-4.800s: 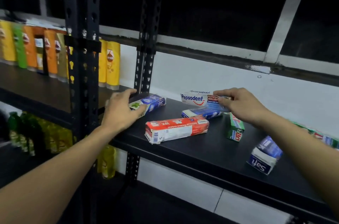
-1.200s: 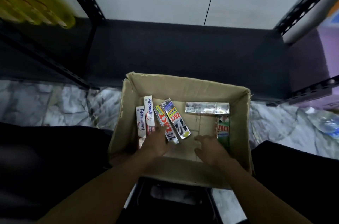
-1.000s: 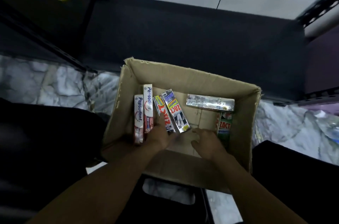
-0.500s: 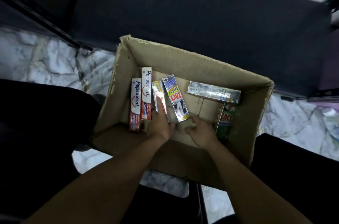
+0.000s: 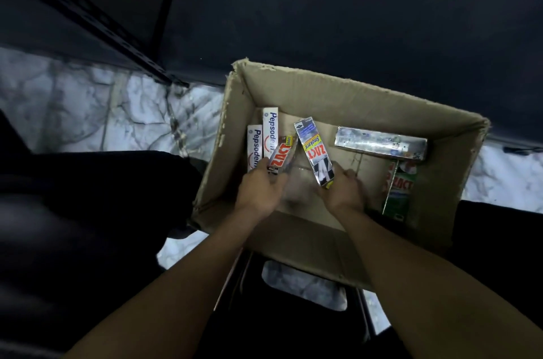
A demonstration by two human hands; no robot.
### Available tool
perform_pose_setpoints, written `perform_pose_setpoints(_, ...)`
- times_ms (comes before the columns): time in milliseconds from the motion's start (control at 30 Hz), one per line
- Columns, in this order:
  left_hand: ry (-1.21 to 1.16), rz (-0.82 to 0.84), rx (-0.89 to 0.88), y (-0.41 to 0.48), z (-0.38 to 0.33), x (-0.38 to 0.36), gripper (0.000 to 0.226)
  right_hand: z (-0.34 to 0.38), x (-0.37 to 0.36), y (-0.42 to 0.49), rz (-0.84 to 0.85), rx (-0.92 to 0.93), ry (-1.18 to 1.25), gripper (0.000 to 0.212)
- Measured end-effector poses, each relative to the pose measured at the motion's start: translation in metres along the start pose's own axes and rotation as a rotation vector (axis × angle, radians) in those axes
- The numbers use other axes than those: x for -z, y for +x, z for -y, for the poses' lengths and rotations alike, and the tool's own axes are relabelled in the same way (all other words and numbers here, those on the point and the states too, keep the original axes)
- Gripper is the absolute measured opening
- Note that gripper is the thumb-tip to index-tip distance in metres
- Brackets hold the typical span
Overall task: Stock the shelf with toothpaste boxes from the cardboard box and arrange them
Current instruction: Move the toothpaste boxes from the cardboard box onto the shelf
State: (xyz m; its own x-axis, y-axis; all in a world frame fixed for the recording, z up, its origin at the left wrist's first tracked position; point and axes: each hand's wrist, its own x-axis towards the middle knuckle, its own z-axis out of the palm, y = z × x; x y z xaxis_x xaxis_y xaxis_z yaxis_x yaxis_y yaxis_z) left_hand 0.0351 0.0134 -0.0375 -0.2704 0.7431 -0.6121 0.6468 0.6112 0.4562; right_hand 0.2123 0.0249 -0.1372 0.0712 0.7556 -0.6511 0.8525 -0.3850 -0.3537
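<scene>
Your left hand (image 5: 260,189) grips the red Zact box (image 5: 281,154), your right hand (image 5: 342,189) the Zact Smokers box (image 5: 313,150); both are inside the cardboard box (image 5: 338,88), long axes running near to far.

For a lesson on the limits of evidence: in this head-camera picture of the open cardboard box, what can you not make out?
Head view, all:
1. The left hand and the red ZACT box it grips cover the near ends of the two Pepsodent boxes.
2. The right hand hides the near end of the ZACT Smokers box it holds.
3. The silver box: print too blurred to read.
</scene>
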Motion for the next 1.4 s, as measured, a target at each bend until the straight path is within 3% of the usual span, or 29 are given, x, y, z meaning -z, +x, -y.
perform_pose_setpoints(133,-0.207,0.028,0.102,-0.008,-0.007,0.009,0.043,-0.010,-0.006,-0.013,-0.055,0.032,-0.079,0.065)
perform_pose_setpoints(233,-0.479,0.046,0.264,-0.007,-0.007,0.011,0.050,-0.016,-0.005,-0.019,-0.083,0.070,0.067,0.061)
perform_pose_setpoints(367,-0.730,0.155,0.377,-0.006,-0.009,0.016,0.028,-0.011,0.022,-0.026,0.008,0.039,0.307,0.061)
perform_pose_setpoints(600,-0.699,0.211,0.318,-0.017,-0.002,0.016,0.017,-0.006,0.055,-0.025,-0.025,0.134,0.326,0.053)
perform_pose_setpoints(767,-0.667,0.087,0.262,-0.027,-0.005,0.030,0.042,0.020,0.099,-0.068,-0.144,0.234,0.151,0.043)
perform_pose_setpoints(900,-0.560,0.073,0.104,-0.041,-0.016,0.054,0.040,0.025,0.122,-0.094,-0.209,0.319,0.107,0.040)
perform_pose_setpoints(1033,-0.392,0.008,-0.115,-0.052,-0.023,0.087,0.061,0.046,0.157,-0.122,-0.281,0.475,0.060,0.035)
perform_pose_setpoints(1200,-0.221,-0.068,-0.358,-0.091,-0.049,0.150,0.027,0.082,0.210,-0.159,-0.355,0.648,0.039,0.030)
perform_pose_setpoints(1400,-0.010,-0.179,-0.598,-0.143,-0.081,0.225,0.017,0.131,0.277,-0.225,-0.432,0.885,0.040,0.022)
